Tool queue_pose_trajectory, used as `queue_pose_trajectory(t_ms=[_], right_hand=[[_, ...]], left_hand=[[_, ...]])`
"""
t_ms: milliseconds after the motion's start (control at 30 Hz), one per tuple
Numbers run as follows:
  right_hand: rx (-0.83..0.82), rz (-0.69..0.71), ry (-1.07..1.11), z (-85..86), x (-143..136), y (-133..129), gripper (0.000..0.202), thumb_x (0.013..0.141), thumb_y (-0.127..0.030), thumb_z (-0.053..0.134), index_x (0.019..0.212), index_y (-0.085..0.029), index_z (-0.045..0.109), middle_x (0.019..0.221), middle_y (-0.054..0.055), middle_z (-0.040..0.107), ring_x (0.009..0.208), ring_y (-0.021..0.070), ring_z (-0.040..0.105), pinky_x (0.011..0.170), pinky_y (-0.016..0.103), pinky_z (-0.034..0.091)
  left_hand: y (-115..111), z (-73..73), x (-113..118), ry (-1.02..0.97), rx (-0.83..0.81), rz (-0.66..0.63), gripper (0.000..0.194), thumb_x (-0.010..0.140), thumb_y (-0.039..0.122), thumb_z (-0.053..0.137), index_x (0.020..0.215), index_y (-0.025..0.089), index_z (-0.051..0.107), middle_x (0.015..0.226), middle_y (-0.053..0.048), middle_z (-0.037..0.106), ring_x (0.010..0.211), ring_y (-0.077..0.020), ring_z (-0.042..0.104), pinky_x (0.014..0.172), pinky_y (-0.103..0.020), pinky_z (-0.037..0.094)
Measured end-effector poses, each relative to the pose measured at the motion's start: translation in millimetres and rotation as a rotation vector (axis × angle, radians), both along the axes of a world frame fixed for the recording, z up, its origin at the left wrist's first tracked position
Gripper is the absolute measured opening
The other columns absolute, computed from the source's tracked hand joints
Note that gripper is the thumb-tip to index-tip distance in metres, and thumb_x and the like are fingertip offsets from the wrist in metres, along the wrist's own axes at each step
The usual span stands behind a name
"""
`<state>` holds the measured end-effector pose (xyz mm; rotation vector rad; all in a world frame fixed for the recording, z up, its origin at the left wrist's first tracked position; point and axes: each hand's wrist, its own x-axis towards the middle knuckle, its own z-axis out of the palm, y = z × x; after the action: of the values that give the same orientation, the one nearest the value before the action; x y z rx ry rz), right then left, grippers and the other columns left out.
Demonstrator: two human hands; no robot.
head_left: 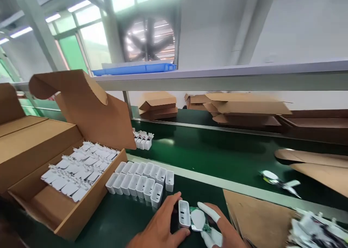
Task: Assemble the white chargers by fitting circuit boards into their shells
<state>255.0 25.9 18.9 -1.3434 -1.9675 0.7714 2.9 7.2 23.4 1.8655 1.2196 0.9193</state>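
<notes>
At the bottom centre, my left hand [161, 224] grips a small white open box [184, 214], which shows dark slots inside. Just right of it, my right hand [221, 224], with white covers on its fingertips, pinches a green circuit board with a round white disc [198, 219]. The board is beside the box's right edge; whether they touch I cannot tell. Behind my left hand, two rows of similar white boxes [141, 184] stand on the dark green table, with one more box [169, 180] at their right end.
An open carton [73, 224] with layers of white parts stands at the left. Cardboard sheets [258, 215] and a pile of white parts [318, 230] lie at the right. A green belt [206, 157] runs behind, carrying white boxes [143, 140] and a loose assembly [280, 182]. Overhead is a shelf [231, 72].
</notes>
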Motion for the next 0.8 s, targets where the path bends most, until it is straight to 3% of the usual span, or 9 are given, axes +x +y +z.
queue_pose_trajectory(t_ms=[100,267,367,467,533,600,700,800], right_hand=[[-0.125,-0.014,0.119,17.6,-11.2,-10.3,0.059,0.079,-0.03,0.064,0.138,-0.022,0.062,0.139,0.014,0.063,0.113,0.0285,0.068,0.104,0.042,0.056],[-0.418,-0.024,0.348,27.5,-13.2,-16.7,0.05,0.083,-0.048,0.066,0.124,-0.018,0.066,0.099,0.01,0.074,0.083,0.0237,0.071,0.075,0.036,0.061],[-0.391,-0.02,0.163,23.7,-7.7,-15.7,0.04,0.096,-0.055,0.049,0.095,-0.02,0.069,0.074,0.004,0.07,0.061,0.0198,0.066,0.058,0.03,0.054],[-0.212,-0.136,-0.094,20.7,-1.0,-14.6,0.034,0.095,-0.046,0.05,0.075,-0.022,0.065,0.074,0.008,0.069,0.073,0.0247,0.067,0.072,0.035,0.054],[-0.112,-0.21,-0.127,24.3,1.4,-15.5,0.027,0.094,-0.041,0.052,0.086,-0.022,0.069,0.093,0.012,0.071,0.093,0.0301,0.065,0.09,0.042,0.05],[-0.05,-0.204,-0.126,33.6,0.3,-19.0,0.032,0.099,-0.042,0.046,0.106,-0.022,0.071,0.103,0.012,0.07,0.097,0.0294,0.064,0.094,0.043,0.049],[-0.05,-0.053,-0.112,50.9,-9.0,-29.7,0.035,0.102,-0.043,0.048,0.125,-0.024,0.066,0.107,0.009,0.067,0.093,0.0253,0.063,0.088,0.038,0.053],[-0.075,0.096,-0.14,56.5,-21.4,-40.1,0.047,0.088,-0.04,0.07,0.131,-0.022,0.063,0.115,0.01,0.063,0.103,0.0278,0.061,0.093,0.041,0.053]], left_hand=[[-1.5,-4.8,0.3,0.003,0.036,-0.009,0.082,0.088,0.026,0.072,0.16,0.023,0.034,0.155,-0.016,0.054,0.137,-0.0336,0.058,0.115,-0.05,0.05],[-5.1,-7.9,0.3,0.03,0.055,0.005,0.075,0.092,0.028,0.069,0.159,0.027,0.035,0.152,-0.014,0.056,0.125,-0.0304,0.066,0.108,-0.047,0.055],[-6.8,-8.8,0.3,0.047,0.052,0.02,0.073,0.093,0.029,0.067,0.158,0.029,0.035,0.151,-0.013,0.057,0.121,-0.0288,0.068,0.106,-0.045,0.057],[-7.4,-9.3,0.8,0.068,0.056,0.027,0.071,0.094,0.031,0.066,0.158,0.028,0.036,0.151,-0.013,0.058,0.124,-0.0294,0.067,0.106,-0.044,0.057],[-7.7,-8.5,1.2,0.079,0.068,0.035,0.071,0.094,0.03,0.066,0.158,0.027,0.036,0.15,-0.014,0.059,0.124,-0.0301,0.067,0.106,-0.045,0.057],[-7.9,-7.2,1.4,0.078,0.08,0.039,0.069,0.094,0.028,0.066,0.157,0.026,0.038,0.148,-0.015,0.06,0.123,-0.0304,0.068,0.104,-0.045,0.058],[-8.0,-7.2,0.9,0.05,0.095,0.021,0.066,0.095,0.028,0.064,0.156,0.025,0.04,0.147,-0.015,0.061,0.124,-0.0305,0.068,0.102,-0.043,0.059],[-8.0,-11.2,1.2,0.057,0.1,0.018,0.073,0.09,0.025,0.069,0.157,0.025,0.04,0.152,-0.015,0.057,0.133,-0.0329,0.062,0.108,-0.047,0.056]])
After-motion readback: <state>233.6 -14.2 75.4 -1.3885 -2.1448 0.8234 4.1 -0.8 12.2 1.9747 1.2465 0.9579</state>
